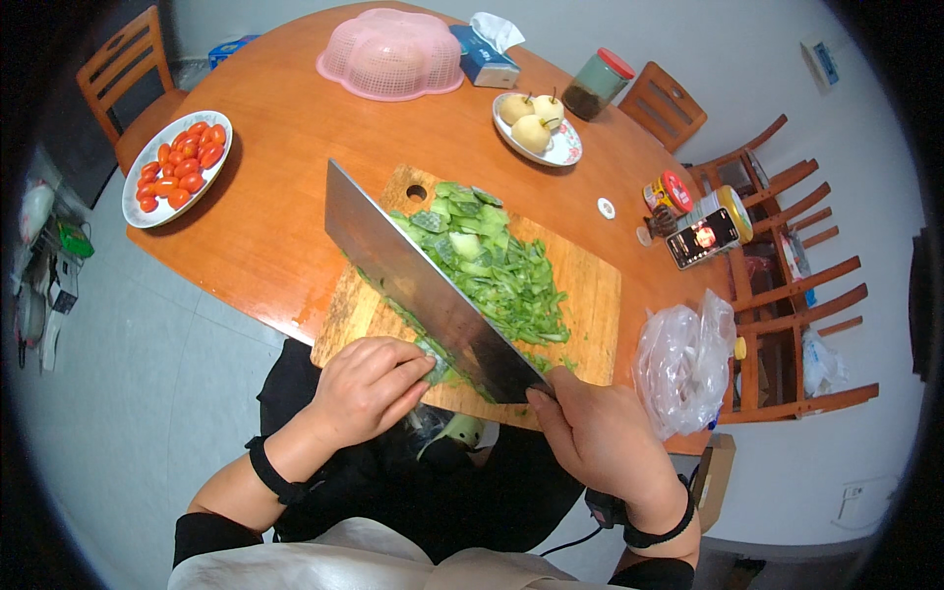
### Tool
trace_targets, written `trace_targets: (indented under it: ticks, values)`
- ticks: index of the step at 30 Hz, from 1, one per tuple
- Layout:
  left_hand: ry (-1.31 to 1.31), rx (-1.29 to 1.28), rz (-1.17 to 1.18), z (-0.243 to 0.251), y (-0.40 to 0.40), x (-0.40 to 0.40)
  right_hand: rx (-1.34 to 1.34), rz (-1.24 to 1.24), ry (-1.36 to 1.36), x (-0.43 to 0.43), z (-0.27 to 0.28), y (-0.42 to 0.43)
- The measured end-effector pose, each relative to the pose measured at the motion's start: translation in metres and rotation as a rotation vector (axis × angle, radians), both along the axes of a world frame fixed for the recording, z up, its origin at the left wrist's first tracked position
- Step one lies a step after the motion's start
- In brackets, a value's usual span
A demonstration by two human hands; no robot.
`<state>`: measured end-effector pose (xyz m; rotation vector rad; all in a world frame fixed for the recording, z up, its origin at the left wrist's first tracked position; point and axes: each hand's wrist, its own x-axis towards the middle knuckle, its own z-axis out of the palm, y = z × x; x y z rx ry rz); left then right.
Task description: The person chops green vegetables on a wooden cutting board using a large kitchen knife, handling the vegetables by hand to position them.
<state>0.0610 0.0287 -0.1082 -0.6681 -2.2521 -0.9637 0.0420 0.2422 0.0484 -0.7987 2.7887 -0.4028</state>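
Note:
My right hand (601, 435) grips the handle end of a broad kitchen cleaver (420, 284), whose blade slants across a wooden cutting board (594, 295) and hides part of it. Beside the blade, at the board's near edge, my left hand (376, 387) has its bent fingers on a piece of green vegetable (440, 365). Beyond the cleaver lies a heap of chopped green vegetable (498, 269), with larger pieces towards the board's hole and finer shreds nearer my right hand. A thin line of green bits shows along the blade's lower edge.
On the wooden table (273, 147) stand a plate of small tomatoes (179, 166), a pink mesh cover (394, 55), a tissue pack (483, 63), a plate of pears (535, 129), a red-lidded jar (597, 82), a phone (703, 237) against containers, and a clear plastic bag (682, 365) close to my right hand.

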Motion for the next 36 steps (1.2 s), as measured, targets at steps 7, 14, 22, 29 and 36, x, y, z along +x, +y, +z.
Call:
trace_targets:
  ticks: [7,14,22,29,36]
  values:
    - [0.004,0.003,0.001,-0.001,-0.001,-0.001,0.021,0.039,0.013,-0.001,-0.002,0.003]
    - [-0.028,0.011,-0.022,-0.001,-0.002,-0.001,0.044,0.046,-0.023,-0.002,0.003,-0.003]
    - [-0.065,0.009,-0.034,-0.001,-0.002,0.002,0.007,-0.013,-0.021,-0.009,-0.026,-0.017]
    - [-0.016,0.001,-0.017,0.000,-0.001,0.000,-0.107,-0.027,0.064,-0.009,-0.027,-0.004]
    - [0.017,0.012,-0.015,-0.002,-0.001,0.000,-0.138,-0.027,0.116,0.001,-0.018,0.003]
